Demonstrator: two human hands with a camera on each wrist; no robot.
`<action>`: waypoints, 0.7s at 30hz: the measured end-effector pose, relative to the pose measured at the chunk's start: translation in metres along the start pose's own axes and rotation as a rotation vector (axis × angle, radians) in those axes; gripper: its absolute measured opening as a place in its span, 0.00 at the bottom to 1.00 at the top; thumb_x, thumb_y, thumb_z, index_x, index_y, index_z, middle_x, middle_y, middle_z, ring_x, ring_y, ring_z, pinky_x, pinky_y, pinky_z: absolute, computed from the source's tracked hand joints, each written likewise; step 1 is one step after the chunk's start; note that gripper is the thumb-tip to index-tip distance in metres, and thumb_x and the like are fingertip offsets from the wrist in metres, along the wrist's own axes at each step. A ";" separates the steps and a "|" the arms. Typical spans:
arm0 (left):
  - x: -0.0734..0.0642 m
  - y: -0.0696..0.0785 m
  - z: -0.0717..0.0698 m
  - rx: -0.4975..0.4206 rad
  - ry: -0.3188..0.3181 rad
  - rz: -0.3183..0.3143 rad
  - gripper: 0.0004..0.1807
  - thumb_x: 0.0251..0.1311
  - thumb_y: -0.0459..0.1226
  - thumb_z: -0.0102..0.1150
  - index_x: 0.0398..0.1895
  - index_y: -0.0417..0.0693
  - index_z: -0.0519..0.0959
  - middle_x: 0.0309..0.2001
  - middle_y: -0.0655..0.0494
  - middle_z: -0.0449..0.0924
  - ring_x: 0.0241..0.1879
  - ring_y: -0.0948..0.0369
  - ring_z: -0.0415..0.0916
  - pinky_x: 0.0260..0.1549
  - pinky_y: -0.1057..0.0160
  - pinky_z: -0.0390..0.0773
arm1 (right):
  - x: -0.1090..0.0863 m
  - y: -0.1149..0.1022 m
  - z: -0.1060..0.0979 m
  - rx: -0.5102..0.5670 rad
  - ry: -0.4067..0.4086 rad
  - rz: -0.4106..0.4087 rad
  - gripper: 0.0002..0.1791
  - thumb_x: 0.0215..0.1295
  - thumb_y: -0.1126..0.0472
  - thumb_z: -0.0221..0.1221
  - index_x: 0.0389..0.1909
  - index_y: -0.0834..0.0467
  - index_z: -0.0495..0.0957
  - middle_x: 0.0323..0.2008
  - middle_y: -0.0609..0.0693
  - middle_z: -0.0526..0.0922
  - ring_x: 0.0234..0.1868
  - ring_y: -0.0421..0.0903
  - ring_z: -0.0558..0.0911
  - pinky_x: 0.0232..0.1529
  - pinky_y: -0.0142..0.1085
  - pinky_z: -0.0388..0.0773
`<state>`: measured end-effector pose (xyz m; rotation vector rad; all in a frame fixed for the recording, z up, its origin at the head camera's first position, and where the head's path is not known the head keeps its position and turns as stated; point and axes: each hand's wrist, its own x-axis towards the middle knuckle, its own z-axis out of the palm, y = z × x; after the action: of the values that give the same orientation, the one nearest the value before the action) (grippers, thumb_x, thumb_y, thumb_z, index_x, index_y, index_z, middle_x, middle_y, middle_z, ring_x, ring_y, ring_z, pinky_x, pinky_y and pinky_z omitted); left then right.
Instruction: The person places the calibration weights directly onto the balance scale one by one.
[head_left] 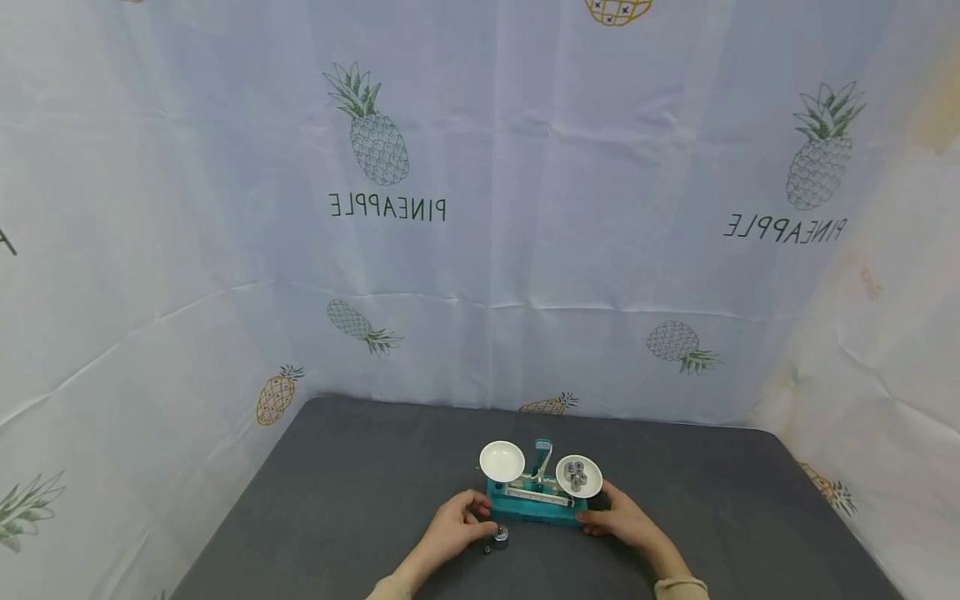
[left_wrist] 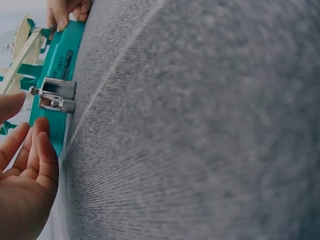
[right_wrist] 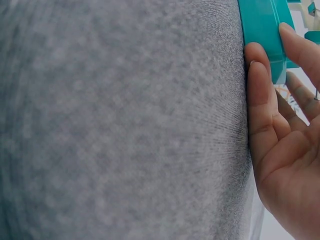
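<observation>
A teal balance scale (head_left: 536, 508) with two white pans stands on the dark table, its pointer post at the back. The right pan (head_left: 592, 486) bears several small metal weights (head_left: 576, 475); the left pan (head_left: 502, 461) shows its white inside. My right hand (head_left: 626, 521) grips the base's right end, thumb in front and fingers round the side. At the base's left end my left hand (head_left: 452, 529) is loosely bent, fingertips right at the edge. Its thumb is close to a larger knobbed weight (left_wrist: 60, 88); a smaller weight (left_wrist: 62, 105) stands beside that one, before the base.
The dark grey table (head_left: 375, 467) has a woven cloth-like surface. Behind it and at both sides hangs a pale curtain (head_left: 487, 250) printed with pineapples, meeting the table's far edge.
</observation>
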<state>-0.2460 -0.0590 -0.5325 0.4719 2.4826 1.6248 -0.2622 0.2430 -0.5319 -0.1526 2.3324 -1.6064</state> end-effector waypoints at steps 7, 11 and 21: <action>-0.005 0.001 0.003 -0.009 -0.074 0.038 0.19 0.41 0.40 0.66 0.38 0.44 0.75 0.35 0.51 0.74 0.19 0.73 0.69 0.16 0.73 0.66 | 0.000 -0.001 0.000 -0.003 -0.018 -0.004 0.46 0.51 0.56 0.60 0.63 0.72 0.44 0.40 0.61 0.76 0.28 0.47 0.81 0.29 0.40 0.78; -0.006 0.001 0.004 -0.025 -0.099 0.038 0.19 0.37 0.37 0.67 0.36 0.43 0.75 0.34 0.52 0.72 0.20 0.73 0.70 0.16 0.73 0.67 | 0.000 0.000 0.001 -0.004 -0.022 -0.004 0.46 0.52 0.56 0.60 0.63 0.72 0.44 0.39 0.59 0.76 0.28 0.47 0.81 0.30 0.40 0.78; -0.004 0.001 0.008 0.017 -0.073 0.034 0.14 0.36 0.36 0.67 0.31 0.45 0.77 0.29 0.55 0.73 0.18 0.73 0.68 0.15 0.73 0.68 | -0.001 0.000 0.000 0.000 -0.008 -0.013 0.45 0.51 0.56 0.60 0.62 0.72 0.46 0.35 0.56 0.77 0.27 0.46 0.81 0.29 0.39 0.78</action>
<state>-0.2403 -0.0532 -0.5353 0.5686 2.4506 1.5702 -0.2618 0.2430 -0.5315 -0.1741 2.3303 -1.6093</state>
